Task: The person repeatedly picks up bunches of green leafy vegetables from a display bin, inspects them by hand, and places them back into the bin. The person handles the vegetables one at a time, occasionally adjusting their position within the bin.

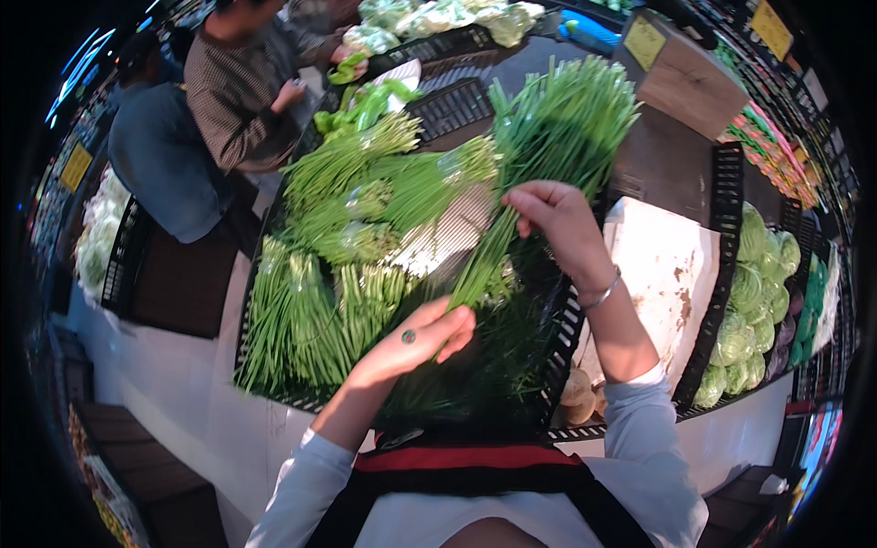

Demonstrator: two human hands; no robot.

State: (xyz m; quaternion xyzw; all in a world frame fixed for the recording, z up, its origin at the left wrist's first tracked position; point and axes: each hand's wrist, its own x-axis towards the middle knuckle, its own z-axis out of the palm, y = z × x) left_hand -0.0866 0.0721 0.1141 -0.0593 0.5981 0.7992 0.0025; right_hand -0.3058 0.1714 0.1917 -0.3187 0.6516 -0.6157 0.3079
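A slim bunch of long green leaf stalks [482, 264], which look like garlic chives, stretches between my hands above a black slatted crate [563, 342]. Its near end is in the fist of my left hand [428, 335]. Higher up, my right hand [556, 218] pinches the stalks between thumb and fingers. Just beyond the right hand is a thick sheaf of the same greens [565, 120]; I cannot tell whether the held stalks join it. To the left lie banded bundles of thin green stems [438, 175] and more stem bundles [301, 318].
Two people, one in a checked top [233, 96] and one in blue-grey [161, 154], stand at the far left. Green peppers [370, 103] lie at the back. On the right are a stained white board [661, 274], cabbages [750, 301] and a wood-patterned box [688, 89].
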